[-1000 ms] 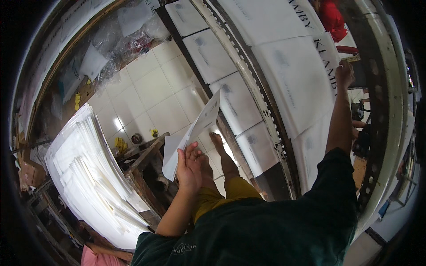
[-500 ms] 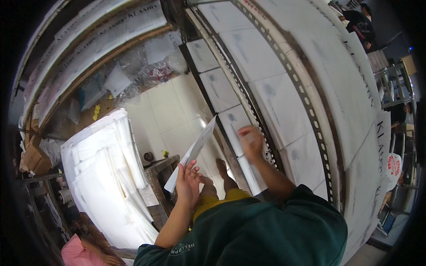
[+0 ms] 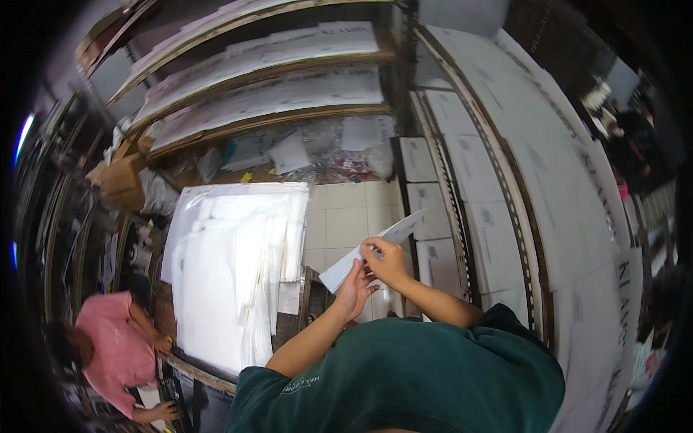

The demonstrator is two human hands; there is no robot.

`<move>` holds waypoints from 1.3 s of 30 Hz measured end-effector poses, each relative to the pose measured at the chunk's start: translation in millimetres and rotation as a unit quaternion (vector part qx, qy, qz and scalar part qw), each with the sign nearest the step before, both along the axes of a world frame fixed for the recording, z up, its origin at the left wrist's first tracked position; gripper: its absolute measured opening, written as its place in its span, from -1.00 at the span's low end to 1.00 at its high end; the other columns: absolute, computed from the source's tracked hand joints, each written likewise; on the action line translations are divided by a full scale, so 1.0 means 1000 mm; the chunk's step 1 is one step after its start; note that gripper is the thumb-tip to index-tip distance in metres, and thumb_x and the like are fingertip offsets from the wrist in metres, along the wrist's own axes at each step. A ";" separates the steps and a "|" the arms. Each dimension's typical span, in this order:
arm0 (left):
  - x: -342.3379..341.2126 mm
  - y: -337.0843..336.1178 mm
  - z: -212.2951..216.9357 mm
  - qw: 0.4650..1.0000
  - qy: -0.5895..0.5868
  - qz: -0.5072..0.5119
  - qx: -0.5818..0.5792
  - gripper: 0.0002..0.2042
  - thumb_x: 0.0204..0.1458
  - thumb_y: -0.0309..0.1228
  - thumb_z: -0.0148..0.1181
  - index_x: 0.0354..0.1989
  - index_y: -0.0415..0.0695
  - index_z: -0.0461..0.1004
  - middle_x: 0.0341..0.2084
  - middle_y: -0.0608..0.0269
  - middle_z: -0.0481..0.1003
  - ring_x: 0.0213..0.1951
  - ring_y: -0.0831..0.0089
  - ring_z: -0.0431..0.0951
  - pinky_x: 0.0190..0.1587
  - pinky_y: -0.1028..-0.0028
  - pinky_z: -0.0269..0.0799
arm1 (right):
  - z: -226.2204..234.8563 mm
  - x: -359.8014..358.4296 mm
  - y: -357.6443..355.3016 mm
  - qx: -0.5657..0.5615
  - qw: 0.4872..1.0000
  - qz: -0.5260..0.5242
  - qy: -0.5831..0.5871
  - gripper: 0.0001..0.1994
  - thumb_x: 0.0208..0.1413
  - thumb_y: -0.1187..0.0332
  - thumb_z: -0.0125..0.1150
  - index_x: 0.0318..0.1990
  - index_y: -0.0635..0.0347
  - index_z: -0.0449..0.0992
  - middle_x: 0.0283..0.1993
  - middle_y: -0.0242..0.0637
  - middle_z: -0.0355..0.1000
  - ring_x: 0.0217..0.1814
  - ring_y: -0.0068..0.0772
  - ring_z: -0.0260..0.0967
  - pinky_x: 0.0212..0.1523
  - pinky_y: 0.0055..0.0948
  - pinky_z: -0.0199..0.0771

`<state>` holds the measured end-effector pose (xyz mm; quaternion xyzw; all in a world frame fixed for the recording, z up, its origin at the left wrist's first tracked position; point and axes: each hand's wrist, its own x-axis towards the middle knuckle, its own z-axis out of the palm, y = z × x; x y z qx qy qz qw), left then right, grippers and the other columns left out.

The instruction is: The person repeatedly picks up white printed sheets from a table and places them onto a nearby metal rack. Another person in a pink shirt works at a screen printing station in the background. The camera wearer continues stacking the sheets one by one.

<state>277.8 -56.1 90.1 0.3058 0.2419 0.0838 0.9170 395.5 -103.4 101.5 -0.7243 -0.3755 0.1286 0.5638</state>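
A flat white sheet [image 3: 404, 227] with faint grey print slants up in front of my body; whether it is one sheet or a thin stack I cannot tell. My left hand [image 3: 351, 294] grips its lower part, thumb on the near face. Bent over its upper face, my right hand [image 3: 386, 264] has its fingertips pinched on the sheet near the left thumb. To the left, a tall pile of white sheets [image 3: 224, 267] lies on a dark table [image 3: 292, 321]. On the right, shelf racks carry rows of printed white sheets [image 3: 491, 238].
Perforated metal rails [image 3: 498, 166] edge the right-hand racks. More printed sheets [image 3: 289, 47] lie on wooden shelves at the back, with plastic wrapping [image 3: 332, 148] below. A cardboard box [image 3: 124, 180] stands back left. A person in a pink shirt [image 3: 112, 335] works at the lower left.
My right hand has come left from the rack onto the sheet in my left hand. My view has turned left, showing more of the person in pink.
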 end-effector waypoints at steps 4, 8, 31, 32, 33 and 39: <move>-0.032 0.013 -0.007 0.993 0.026 -0.108 0.033 -0.46 0.08 0.04 -0.26 0.12 -0.07 0.11 -0.08 0.28 0.30 -0.11 0.45 0.29 -0.08 0.39 0.19 | -0.006 0.016 0.015 0.062 0.996 -0.034 -0.046 -0.88 -0.12 0.37 0.09 -0.41 0.17 0.46 -0.54 -0.22 0.41 -0.53 -0.35 0.36 -0.49 -0.45 0.31; -0.087 0.034 -0.004 0.993 0.061 -0.097 0.018 -0.43 0.06 0.08 -0.26 0.10 -0.09 0.15 -0.12 0.24 0.33 -0.13 0.41 0.34 -0.10 0.36 0.25 | -0.012 0.038 0.018 0.052 0.997 -0.059 -0.024 -0.89 -0.18 0.43 0.06 -0.43 0.18 0.44 -0.63 -0.28 0.33 -0.62 -0.46 0.25 -0.54 -0.49 0.24; -0.179 -0.016 0.008 0.952 0.060 0.299 -0.011 -0.51 0.06 -0.01 -0.18 0.07 -0.06 0.19 -0.11 0.26 0.28 -0.12 0.44 0.27 -0.07 0.44 0.20 | -0.155 0.148 0.013 -0.022 0.995 -0.048 -0.084 -0.75 -0.31 0.63 -0.17 -0.34 0.28 0.23 -0.33 -0.20 0.18 -0.23 -0.27 0.13 -0.07 -0.48 0.09; -0.180 -0.017 0.003 0.949 0.066 0.307 -0.012 -0.50 0.05 0.01 -0.17 0.08 -0.06 0.18 -0.11 0.26 0.28 -0.12 0.45 0.27 -0.07 0.45 0.19 | -0.165 0.150 0.012 -0.026 0.994 -0.042 -0.095 -0.75 -0.32 0.63 -0.17 -0.35 0.28 0.23 -0.33 -0.20 0.18 -0.23 -0.27 0.13 -0.07 -0.48 0.08; -0.181 -0.017 -0.003 0.948 0.072 0.311 -0.014 -0.48 0.04 0.03 -0.16 0.08 -0.05 0.18 -0.10 0.27 0.27 -0.12 0.45 0.26 -0.07 0.45 0.19 | -0.171 0.150 0.012 -0.050 0.995 -0.027 -0.078 -0.76 -0.29 0.63 -0.16 -0.34 0.29 0.23 -0.31 -0.16 0.19 -0.20 -0.23 0.13 -0.05 -0.44 0.09; -0.181 -0.004 -0.007 0.940 0.081 0.330 0.024 -0.45 -0.01 0.06 -0.12 0.05 -0.07 0.17 -0.13 0.27 0.26 -0.14 0.50 0.25 -0.12 0.49 0.18 | -0.217 0.169 0.001 -0.189 0.975 0.026 -0.113 -0.83 -0.23 0.59 -0.10 -0.38 0.36 0.31 -0.34 -0.04 0.29 -0.25 -0.10 0.22 -0.10 -0.32 0.18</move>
